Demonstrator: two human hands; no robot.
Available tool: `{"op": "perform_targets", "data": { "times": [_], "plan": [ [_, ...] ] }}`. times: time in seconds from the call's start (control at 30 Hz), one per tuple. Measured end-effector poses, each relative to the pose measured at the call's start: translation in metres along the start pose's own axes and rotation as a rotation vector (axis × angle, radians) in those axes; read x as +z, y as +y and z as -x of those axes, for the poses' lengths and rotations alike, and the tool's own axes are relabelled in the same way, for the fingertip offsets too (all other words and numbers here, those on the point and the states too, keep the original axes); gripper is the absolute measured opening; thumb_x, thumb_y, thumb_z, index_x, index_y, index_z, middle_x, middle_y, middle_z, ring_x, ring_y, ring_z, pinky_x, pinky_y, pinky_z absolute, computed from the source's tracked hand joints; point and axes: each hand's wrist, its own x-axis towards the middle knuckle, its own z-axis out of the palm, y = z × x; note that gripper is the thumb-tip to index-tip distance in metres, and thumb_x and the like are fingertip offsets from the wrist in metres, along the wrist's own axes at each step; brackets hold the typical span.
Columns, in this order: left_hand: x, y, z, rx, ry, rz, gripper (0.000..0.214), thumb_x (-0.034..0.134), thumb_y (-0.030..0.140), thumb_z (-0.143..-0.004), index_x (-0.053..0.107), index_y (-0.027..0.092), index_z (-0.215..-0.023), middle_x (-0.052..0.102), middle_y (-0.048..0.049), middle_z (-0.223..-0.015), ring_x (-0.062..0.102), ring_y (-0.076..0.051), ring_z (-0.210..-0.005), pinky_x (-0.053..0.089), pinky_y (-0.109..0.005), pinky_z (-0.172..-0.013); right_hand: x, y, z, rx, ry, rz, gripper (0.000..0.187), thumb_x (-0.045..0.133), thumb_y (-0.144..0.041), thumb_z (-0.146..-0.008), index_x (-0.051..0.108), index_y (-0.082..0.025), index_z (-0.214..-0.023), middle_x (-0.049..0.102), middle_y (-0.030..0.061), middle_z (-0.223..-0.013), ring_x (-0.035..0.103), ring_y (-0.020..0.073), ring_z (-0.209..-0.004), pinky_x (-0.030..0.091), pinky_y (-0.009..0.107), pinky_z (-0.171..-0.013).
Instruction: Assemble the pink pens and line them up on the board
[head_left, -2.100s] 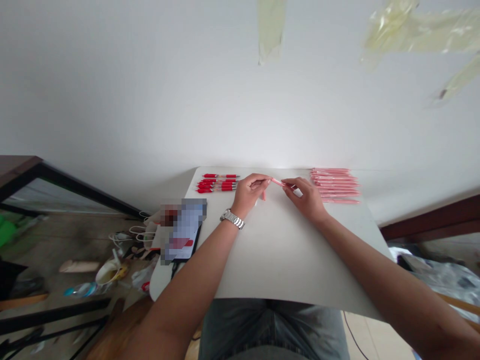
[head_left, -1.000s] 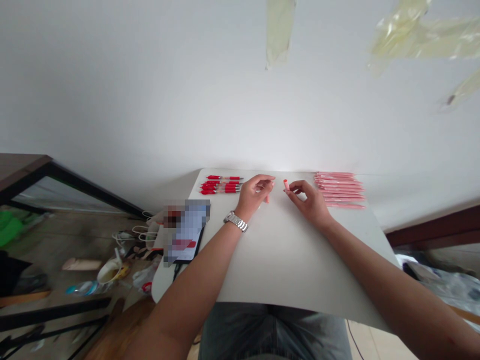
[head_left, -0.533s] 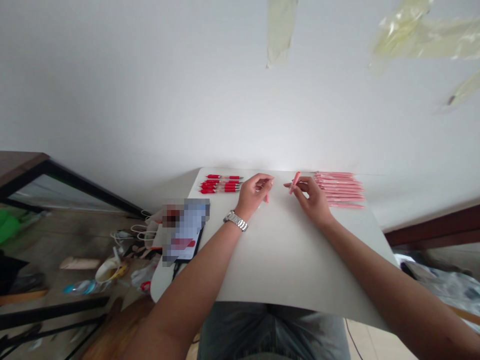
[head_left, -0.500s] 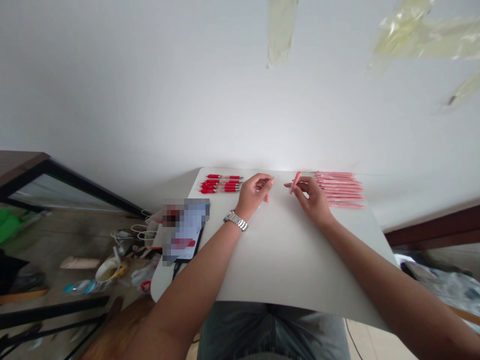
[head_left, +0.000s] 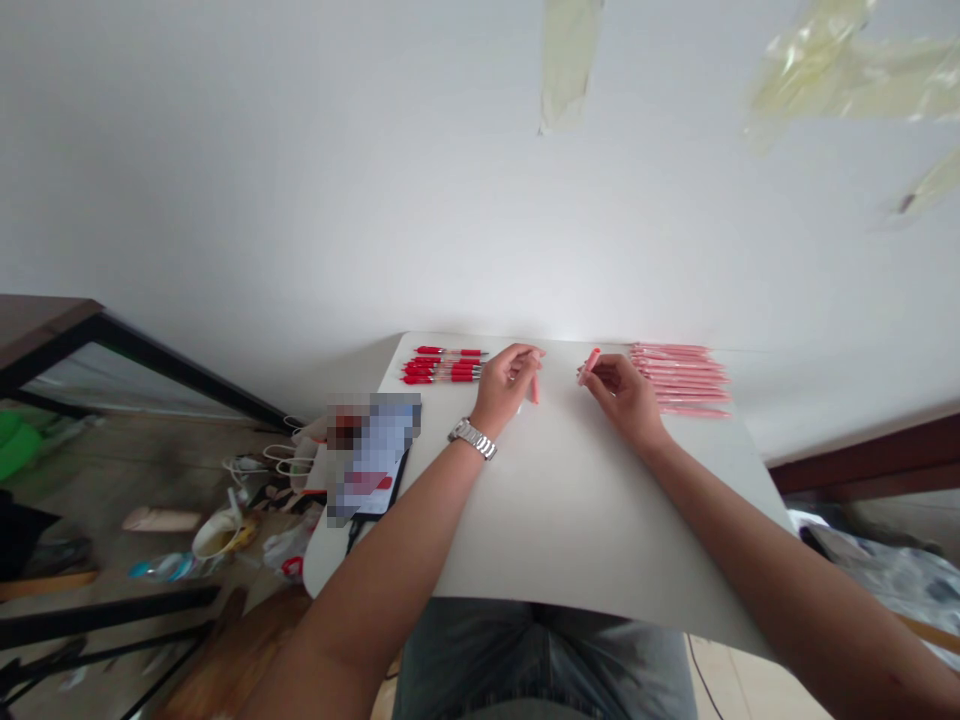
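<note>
My left hand [head_left: 508,382], with a metal watch [head_left: 472,438] on its wrist, is closed over the back middle of the table. Its thumb and fingers pinch a short pink pen piece [head_left: 535,388] that points down. Across a small gap, the fingers of my right hand [head_left: 622,392] grip another pink stick-like pen piece [head_left: 592,362], tilted with its brighter end up. Several red pens [head_left: 448,368] lie beside my left hand. Just right of my right hand is a row of thin pink pens [head_left: 686,380]; they look glossy, perhaps wrapped.
A phone [head_left: 379,460], its screen partly blurred out, rests at the left edge of the white table [head_left: 555,520] with a cable attached. The wall [head_left: 480,200] stands right behind the table. On the floor at left are a cup [head_left: 216,535] and a bottle [head_left: 161,568].
The pink piece in my right hand has dipped slightly and drawn in toward the fingers. More of the pink piece in my left hand shows now.
</note>
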Motion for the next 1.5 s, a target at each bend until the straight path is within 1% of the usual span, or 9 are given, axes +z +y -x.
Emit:
{"op": "perform_targets", "data": {
  "times": [0.2, 0.47, 0.67, 0.87, 1.0, 1.17, 1.33, 1.43, 1.5],
  "plan": [
    [0.0009, 0.0008, -0.0002, 0.003, 0.005, -0.003, 0.039, 0.058, 0.054, -0.1, 0.07, 0.017, -0.104, 0.074, -0.0045, -0.085, 0.066, -0.01, -0.053, 0.055, -0.026, -0.064, 0.0004, 0.0025, -0.0005, 0.01, 0.009, 0.001, 0.036, 0.074, -0.05, -0.089, 0.062, -0.023, -0.11, 0.075, 0.0063, -0.1, 0.076, 0.0219, -0.091, 0.065, 0.04, -0.084],
    [0.0009, 0.0014, -0.0003, 0.003, 0.009, -0.01, 0.039, 0.058, 0.054, -0.1, 0.071, 0.018, -0.104, 0.074, -0.0039, -0.083, 0.066, -0.011, -0.054, 0.055, -0.027, -0.064, 0.0011, 0.001, 0.0004, -0.018, 0.011, -0.033, 0.059, 0.072, -0.049, -0.09, 0.048, -0.029, -0.14, 0.073, 0.0085, -0.114, 0.075, 0.0215, -0.089, 0.064, 0.041, -0.081],
    [0.0013, 0.0035, -0.0003, 0.008, 0.005, 0.002, 0.039, 0.058, 0.054, -0.1, 0.071, 0.018, -0.102, 0.074, -0.0038, -0.081, 0.065, -0.011, -0.052, 0.054, -0.026, -0.061, -0.0016, 0.002, 0.0, -0.021, -0.009, -0.014, 0.046, 0.069, -0.049, -0.092, 0.052, -0.029, -0.13, 0.072, 0.0071, -0.11, 0.075, 0.0207, -0.087, 0.064, 0.039, -0.08],
    [0.001, 0.0029, -0.0005, 0.004, 0.007, 0.015, 0.039, 0.058, 0.055, -0.099, 0.071, 0.018, -0.102, 0.073, -0.0034, -0.08, 0.065, -0.011, -0.052, 0.054, -0.026, -0.061, -0.0018, 0.0037, 0.0011, 0.01, -0.05, 0.066, 0.044, 0.07, -0.049, -0.092, 0.055, -0.029, -0.127, 0.074, 0.0062, -0.108, 0.076, 0.0216, -0.09, 0.064, 0.039, -0.079],
    [0.0006, 0.0012, -0.0009, 0.001, 0.019, -0.005, 0.038, 0.059, 0.053, -0.099, 0.071, 0.018, -0.102, 0.074, -0.0037, -0.082, 0.066, -0.011, -0.055, 0.056, -0.027, -0.067, -0.0017, 0.0006, 0.0008, -0.017, -0.025, 0.008, 0.045, 0.069, -0.05, -0.092, 0.051, -0.028, -0.128, 0.073, 0.007, -0.109, 0.075, 0.0208, -0.087, 0.063, 0.038, -0.079],
    [0.0009, 0.0017, -0.0005, 0.003, 0.019, 0.006, 0.039, 0.059, 0.054, -0.099, 0.071, 0.018, -0.102, 0.073, -0.0034, -0.08, 0.066, -0.011, -0.053, 0.055, -0.027, -0.063, -0.0013, -0.0013, 0.0002, -0.029, 0.014, -0.006, 0.049, 0.07, -0.052, -0.092, 0.05, -0.028, -0.13, 0.073, 0.0083, -0.11, 0.075, 0.0216, -0.087, 0.064, 0.04, -0.08],
    [0.0, 0.0025, -0.0004, 0.009, 0.026, 0.004, 0.038, 0.058, 0.054, -0.099, 0.071, 0.018, -0.102, 0.073, -0.0033, -0.081, 0.065, -0.011, -0.052, 0.055, -0.028, -0.065, -0.0002, 0.0003, 0.0011, -0.041, 0.056, -0.001, 0.057, 0.071, -0.053, -0.09, 0.047, -0.028, -0.135, 0.075, 0.0077, -0.107, 0.075, 0.021, -0.083, 0.064, 0.041, -0.081],
    [-0.0002, 0.0026, -0.0005, 0.009, 0.046, -0.009, 0.035, 0.06, 0.051, -0.099, 0.072, 0.018, -0.102, 0.074, -0.0043, -0.084, 0.068, -0.011, -0.059, 0.056, -0.027, -0.07, 0.0001, 0.0019, 0.0015, -0.04, 0.056, 0.013, 0.051, 0.073, -0.052, -0.089, 0.05, -0.027, -0.128, 0.077, 0.007, -0.105, 0.074, 0.0206, -0.082, 0.063, 0.041, -0.08],
    [0.0005, 0.0031, -0.0001, 0.011, 0.047, -0.007, 0.031, 0.062, 0.048, -0.099, 0.071, 0.018, -0.102, 0.073, -0.004, -0.085, 0.068, -0.012, -0.061, 0.055, -0.026, -0.067, 0.0001, 0.0018, 0.0019, -0.05, 0.054, 0.048, 0.045, 0.073, -0.051, -0.09, 0.055, -0.026, -0.122, 0.077, 0.0071, -0.103, 0.075, 0.0212, -0.085, 0.063, 0.041, -0.081]
  ]
}}
